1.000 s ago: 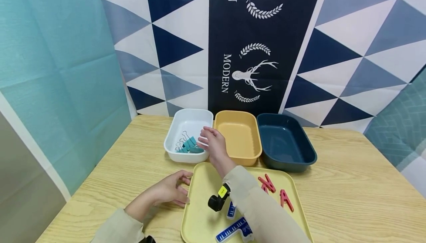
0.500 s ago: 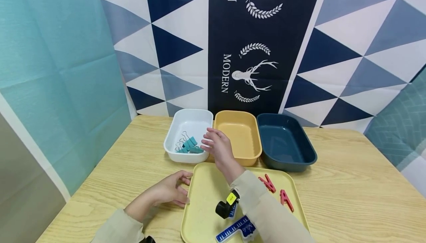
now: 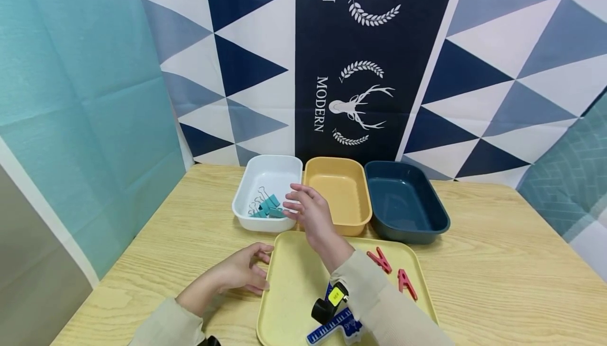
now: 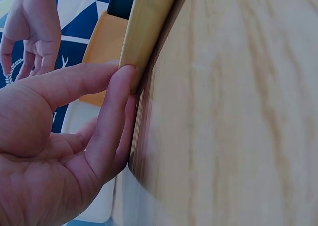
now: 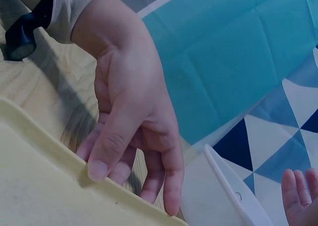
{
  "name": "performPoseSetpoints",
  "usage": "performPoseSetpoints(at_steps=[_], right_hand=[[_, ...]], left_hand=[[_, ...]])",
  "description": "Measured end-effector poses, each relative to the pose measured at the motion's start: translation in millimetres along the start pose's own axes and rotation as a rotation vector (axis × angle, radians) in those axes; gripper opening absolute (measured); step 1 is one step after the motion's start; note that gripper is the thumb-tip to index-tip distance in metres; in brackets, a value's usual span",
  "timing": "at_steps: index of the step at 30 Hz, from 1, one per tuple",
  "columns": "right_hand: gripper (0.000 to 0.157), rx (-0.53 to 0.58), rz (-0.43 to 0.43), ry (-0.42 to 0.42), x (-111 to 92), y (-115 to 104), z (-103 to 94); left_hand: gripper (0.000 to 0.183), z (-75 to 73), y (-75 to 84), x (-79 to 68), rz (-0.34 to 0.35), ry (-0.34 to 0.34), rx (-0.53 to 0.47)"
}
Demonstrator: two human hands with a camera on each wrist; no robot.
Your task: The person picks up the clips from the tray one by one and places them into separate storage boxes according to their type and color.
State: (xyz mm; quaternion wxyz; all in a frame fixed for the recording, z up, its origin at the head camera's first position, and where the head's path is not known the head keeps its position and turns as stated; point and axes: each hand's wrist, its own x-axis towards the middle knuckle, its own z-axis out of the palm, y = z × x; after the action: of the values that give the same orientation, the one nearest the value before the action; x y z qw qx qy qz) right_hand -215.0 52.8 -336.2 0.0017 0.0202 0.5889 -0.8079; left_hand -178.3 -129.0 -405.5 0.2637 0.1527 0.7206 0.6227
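My left hand [image 3: 239, 269] touches the left rim of the yellow tray [image 3: 289, 288], its fingertips and thumb resting along the edge. Seen from the left wrist, the thumb and a finger meet the rim of the tray [image 4: 149, 27]. My right hand [image 3: 313, 217] hovers with fingers spread near the right wall of the white bin [image 3: 258, 224] and holds nothing. Several teal binder clips [image 3: 269, 202] lie in that bin, one partly behind my right fingers. On the tray are red clips [image 3: 405, 284] and blue clips with piano-key markings [image 3: 330, 326], partly hidden by my right arm.
To the right of the white bin stand an orange-yellow bin [image 3: 338, 198] and a dark blue bin [image 3: 403, 198], side by side at the back. Patterned cloth [image 3: 258, 88] hangs behind the wooden table [image 3: 498, 262]. A teal cloth [image 3: 95, 98] hangs at the left.
My right forearm has shifted right and slightly toward me, with the hand a little farther from the white bin. More of a teal clip was exposed half a second ago. My left hand stays put.
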Motion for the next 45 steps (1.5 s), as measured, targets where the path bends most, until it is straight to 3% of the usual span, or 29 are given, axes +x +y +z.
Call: performPoseSetpoints(at_steps=[26,45], right_hand=[[0.034,0.010,-0.006,-0.064,-30,-11,-13.5],[0.030,-0.044,0.019,-0.019,-41,-10,-37.8]], left_hand=[[0.075,0.6,-0.1,-0.4,0.005,-0.002,0.003],[0.073,1.1,0.0,0.8,-0.018,0.011,0.011]])
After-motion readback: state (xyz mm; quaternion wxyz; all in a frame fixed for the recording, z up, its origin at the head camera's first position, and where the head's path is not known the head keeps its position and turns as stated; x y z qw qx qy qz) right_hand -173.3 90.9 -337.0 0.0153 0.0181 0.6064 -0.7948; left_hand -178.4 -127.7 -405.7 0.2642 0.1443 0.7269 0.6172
